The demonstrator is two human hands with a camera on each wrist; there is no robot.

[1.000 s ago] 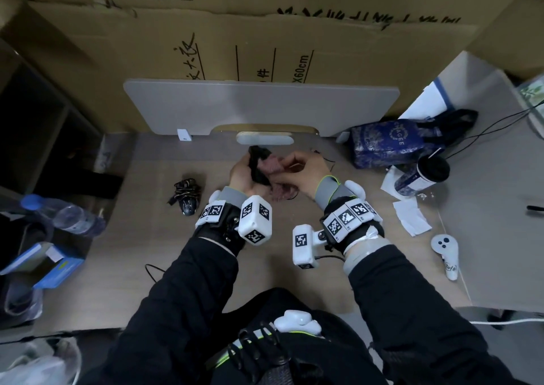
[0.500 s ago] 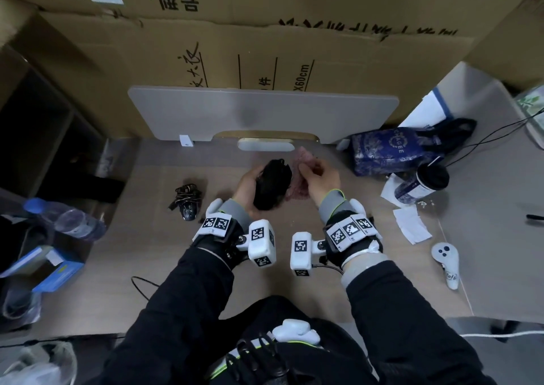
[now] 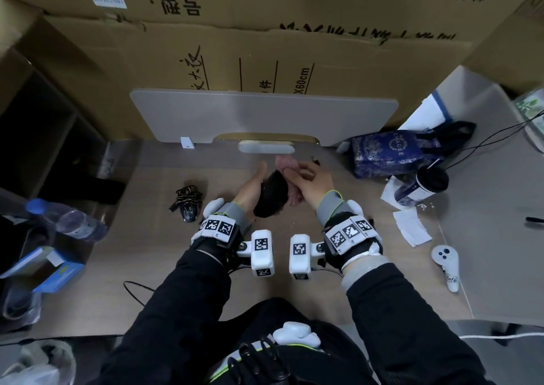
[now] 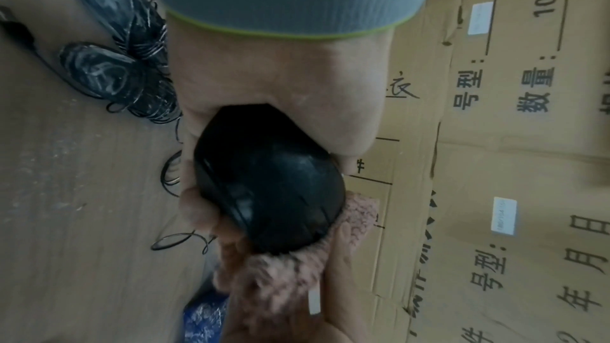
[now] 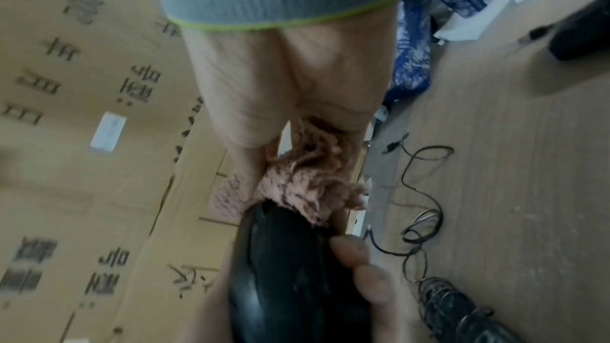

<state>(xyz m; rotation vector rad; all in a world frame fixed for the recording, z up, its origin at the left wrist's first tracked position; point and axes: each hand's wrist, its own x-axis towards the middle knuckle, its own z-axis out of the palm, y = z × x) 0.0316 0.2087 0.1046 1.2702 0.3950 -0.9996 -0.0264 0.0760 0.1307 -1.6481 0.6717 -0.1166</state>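
Note:
A black computer mouse (image 3: 272, 196) lies in my left hand (image 3: 250, 187), whose fingers curl round its underside and side; its cable (image 5: 425, 208) trails onto the desk. My right hand (image 3: 309, 181) bunches a pink fluffy cloth (image 3: 287, 162) in its fingers. The cloth presses against the far end of the mouse. In the left wrist view the mouse (image 4: 267, 187) fills the palm with the cloth (image 4: 274, 278) beyond it. The right wrist view has the cloth (image 5: 310, 192) sitting on the mouse (image 5: 280, 270).
A second black mouse (image 3: 188, 205) wrapped in its cable lies left of my hands. A grey board (image 3: 265, 114) leans on cardboard boxes behind. On the right are a blue bag (image 3: 385, 155), a cup (image 3: 424, 186), paper tissues (image 3: 410, 228) and a white controller (image 3: 447, 264). A water bottle (image 3: 67, 223) lies far left.
The cloth has come off the mouse's back, which now shows in my left palm. My right hand has carried the cloth to the mouse's far end.

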